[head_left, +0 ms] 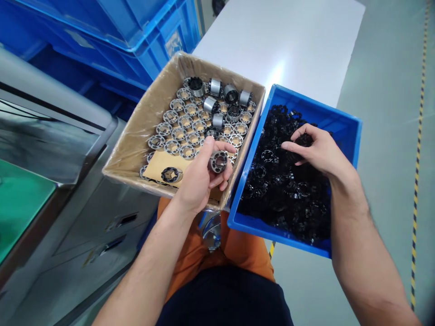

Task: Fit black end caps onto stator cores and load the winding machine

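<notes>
My left hand (199, 179) is closed around a stator core (218, 161), a metal ring with slots, held above the near right part of a lined cardboard box (129, 136). Many similar cores stand upright in rows inside that box, several of them fitted with black end pieces. One core with a black end (170, 174) stands on a cardboard sheet (159, 162) near my left hand. Over the blue bin (356, 140), my right hand (314, 147) has its thumb and forefinger curved and apart. Black plastic ring pieces (282, 181) lie heaped beneath it.
Stacked blue crates (142, 59) rise behind the box on the left. A white table (288, 36) extends beyond both containers. At left stands a metal cabinet (98, 226) with a green surface (23, 199). Yellow-black tape (417, 181) marks the floor at right.
</notes>
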Tool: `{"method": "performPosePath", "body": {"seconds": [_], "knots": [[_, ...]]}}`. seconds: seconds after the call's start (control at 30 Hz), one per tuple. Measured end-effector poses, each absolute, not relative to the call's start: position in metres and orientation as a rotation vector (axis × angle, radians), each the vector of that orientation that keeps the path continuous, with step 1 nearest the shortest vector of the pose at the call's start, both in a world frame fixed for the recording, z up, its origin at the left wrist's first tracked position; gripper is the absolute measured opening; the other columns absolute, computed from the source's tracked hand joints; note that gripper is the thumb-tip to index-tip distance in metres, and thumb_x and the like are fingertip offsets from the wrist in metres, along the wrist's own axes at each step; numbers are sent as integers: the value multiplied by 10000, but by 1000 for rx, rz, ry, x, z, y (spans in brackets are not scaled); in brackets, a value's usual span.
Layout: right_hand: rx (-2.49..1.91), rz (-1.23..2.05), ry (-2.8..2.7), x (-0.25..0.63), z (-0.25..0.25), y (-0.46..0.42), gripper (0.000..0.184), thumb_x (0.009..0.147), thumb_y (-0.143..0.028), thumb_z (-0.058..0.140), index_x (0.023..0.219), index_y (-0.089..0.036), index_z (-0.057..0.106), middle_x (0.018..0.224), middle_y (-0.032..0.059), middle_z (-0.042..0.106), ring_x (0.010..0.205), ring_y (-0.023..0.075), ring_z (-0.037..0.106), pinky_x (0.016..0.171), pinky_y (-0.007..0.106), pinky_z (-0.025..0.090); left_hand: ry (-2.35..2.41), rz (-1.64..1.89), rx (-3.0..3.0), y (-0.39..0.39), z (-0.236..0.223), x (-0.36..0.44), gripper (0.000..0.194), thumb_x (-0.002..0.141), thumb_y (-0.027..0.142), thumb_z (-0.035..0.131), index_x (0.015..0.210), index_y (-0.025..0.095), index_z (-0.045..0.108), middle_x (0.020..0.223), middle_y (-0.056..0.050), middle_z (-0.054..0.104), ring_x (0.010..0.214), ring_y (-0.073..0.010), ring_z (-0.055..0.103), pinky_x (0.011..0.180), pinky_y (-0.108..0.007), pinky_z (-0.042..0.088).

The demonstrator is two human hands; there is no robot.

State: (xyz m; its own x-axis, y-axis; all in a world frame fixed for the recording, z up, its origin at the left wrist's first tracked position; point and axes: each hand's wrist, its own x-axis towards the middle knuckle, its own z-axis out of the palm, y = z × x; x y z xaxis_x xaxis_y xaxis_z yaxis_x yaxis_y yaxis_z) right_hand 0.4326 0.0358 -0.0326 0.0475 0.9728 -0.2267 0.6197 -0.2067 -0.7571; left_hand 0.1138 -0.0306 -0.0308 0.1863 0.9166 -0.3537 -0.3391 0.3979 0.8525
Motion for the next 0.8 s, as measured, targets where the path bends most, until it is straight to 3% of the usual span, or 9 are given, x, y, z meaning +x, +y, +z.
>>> {"method": "performPosePath", "body": {"seconds": [0.07,0.13,0.23,0.37,0.5,0.6,0.67,0.73,0.8], "knots": [[-1818,1170,-1508,434,-37,38,682,584,-583,1165,974,-243,720,967,22,661,746,153,561,591,380,684,1012,991,707,-30,-30,114,680,1028,871,833,1115,206,721,583,82,575,442,-69,216,468,-214,410],[-1798,1243,-1527,437,-41,39,694,533,-473,1164,1012,-255,711,883,-17,620,738,150,541,579,333,613,1013,988,705,-30,-31,114,684,1026,879,828,1115,210,718,582,83,567,443,-72,217,468,-215,409],[-1794,1191,-1622,438,-46,39,519,676,-347,1010,1125,-271,762,783,-51,597,667,137,485,561,291,469,1018,986,712,-31,-31,114,685,1030,891,813,1112,217,716,592,82,567,445,-74,218,473,-222,415],[-1844,1014,-1638,433,-49,37,561,827,-289,815,1388,-294,830,931,8,808,691,201,681,672,377,585,1034,981,737,-31,-32,114,697,1037,924,770,1102,233,710,598,80,548,450,-86,219,473,-242,406],[-1842,911,-1706,426,-40,34,415,884,-328,917,1290,-273,851,895,8,776,626,173,650,600,342,532,1039,988,778,-32,-36,114,710,1055,956,712,1078,246,715,613,70,518,462,-103,241,465,-264,389],[-1528,1234,-1543,409,-28,25,608,822,-320,1072,1356,-307,781,1045,-7,739,655,160,702,484,288,517,1019,1010,819,-34,-41,112,677,1069,923,753,1027,250,701,649,67,488,502,-107,295,487,-257,398],[-1234,1521,-1413,392,-20,14,689,830,-249,1095,1402,-337,722,1115,-23,744,653,144,723,426,254,491,978,1033,891,-36,-45,109,587,1039,808,905,1086,254,718,696,71,516,533,-105,367,507,-249,393],[-954,1781,-1338,374,-14,2,628,897,-204,1063,1394,-336,702,1145,-30,771,628,121,723,413,230,475,913,1041,1021,-40,-47,106,529,982,626,1049,1223,269,742,739,77,568,565,-109,448,533,-253,395],[-751,1982,-1288,359,-11,-9,541,938,-179,1037,1355,-316,719,1167,-30,780,632,107,738,434,219,490,855,1061,1179,-43,-47,105,452,1011,495,1048,1262,271,746,815,52,658,640,-128,559,590,-270,443]]}}
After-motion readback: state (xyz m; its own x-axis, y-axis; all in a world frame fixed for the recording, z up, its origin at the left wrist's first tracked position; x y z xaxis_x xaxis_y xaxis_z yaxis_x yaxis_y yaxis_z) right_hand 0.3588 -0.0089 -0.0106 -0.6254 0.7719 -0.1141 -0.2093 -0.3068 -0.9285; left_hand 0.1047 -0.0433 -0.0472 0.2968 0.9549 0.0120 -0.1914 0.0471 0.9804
